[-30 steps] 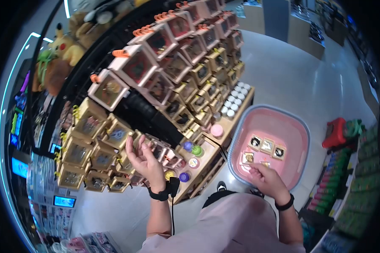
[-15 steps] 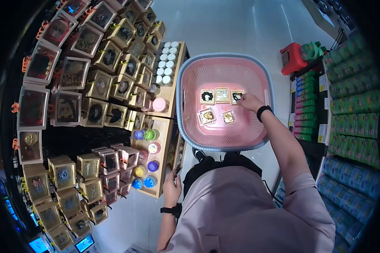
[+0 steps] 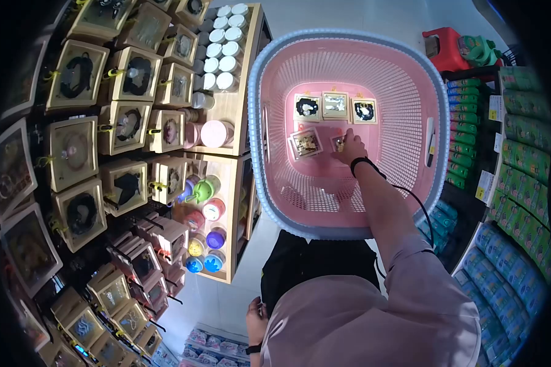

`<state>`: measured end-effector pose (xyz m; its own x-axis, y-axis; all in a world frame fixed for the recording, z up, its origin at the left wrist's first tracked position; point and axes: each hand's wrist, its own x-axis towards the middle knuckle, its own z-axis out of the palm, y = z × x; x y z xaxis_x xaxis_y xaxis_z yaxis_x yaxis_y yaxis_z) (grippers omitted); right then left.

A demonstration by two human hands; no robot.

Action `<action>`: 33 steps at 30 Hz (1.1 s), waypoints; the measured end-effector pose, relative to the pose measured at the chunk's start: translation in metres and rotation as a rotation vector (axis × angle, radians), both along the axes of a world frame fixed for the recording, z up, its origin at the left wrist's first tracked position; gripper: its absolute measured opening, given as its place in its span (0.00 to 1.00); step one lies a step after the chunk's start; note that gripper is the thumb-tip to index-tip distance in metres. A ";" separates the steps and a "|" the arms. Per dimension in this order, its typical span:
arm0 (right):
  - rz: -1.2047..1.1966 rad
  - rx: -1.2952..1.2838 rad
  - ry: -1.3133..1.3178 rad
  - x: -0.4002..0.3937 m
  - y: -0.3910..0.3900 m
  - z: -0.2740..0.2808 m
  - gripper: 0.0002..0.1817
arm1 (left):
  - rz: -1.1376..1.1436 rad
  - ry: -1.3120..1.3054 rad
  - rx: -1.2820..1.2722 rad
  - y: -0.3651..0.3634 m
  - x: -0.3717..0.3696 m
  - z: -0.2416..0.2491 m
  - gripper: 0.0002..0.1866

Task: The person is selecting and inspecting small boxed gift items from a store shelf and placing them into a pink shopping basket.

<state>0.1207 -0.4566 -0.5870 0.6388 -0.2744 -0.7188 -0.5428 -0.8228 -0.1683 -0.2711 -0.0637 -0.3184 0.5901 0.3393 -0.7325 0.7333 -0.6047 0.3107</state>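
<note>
My right hand reaches down into a large pink basket with a blue rim. Its fingers close on the edge of a small framed box, partly hidden under them. Left of it, a tilted box with gold and dark pieces overlaps another one. Along the far side of the basket floor lie a box with a black loop, a pale box and another black-loop box. My left hand hangs beside my hip with fingers curled; what they hold, if anything, is hidden.
On the left, a rack holds many hanging framed boxes. A wooden shelf beside it carries white-lidded jars and colourful tubs. To the right are green packs, blue packs and a red container.
My right hand has left the far right box and moved nearer to the lower right box. The basket looks larger and closer. My left hand has dropped lower beside me.
</note>
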 end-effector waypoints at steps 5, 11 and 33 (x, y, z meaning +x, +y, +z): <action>0.000 -0.239 -0.106 -0.009 0.044 -0.030 0.61 | 0.131 0.130 -0.002 0.024 -0.023 0.011 0.19; -0.021 -0.145 -0.052 -0.003 0.032 -0.043 0.52 | 0.151 0.097 -0.033 0.024 0.011 0.006 0.19; -0.337 1.588 -0.068 -0.043 0.073 0.358 0.32 | -0.410 -0.761 -0.262 -0.118 0.239 0.157 0.36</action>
<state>0.0772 -0.3831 -0.2293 0.7472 0.5491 -0.3743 -0.6093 0.3414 -0.7157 -0.0318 -0.1820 -0.1615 0.9848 -0.1268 -0.1184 0.0156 -0.6150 0.7883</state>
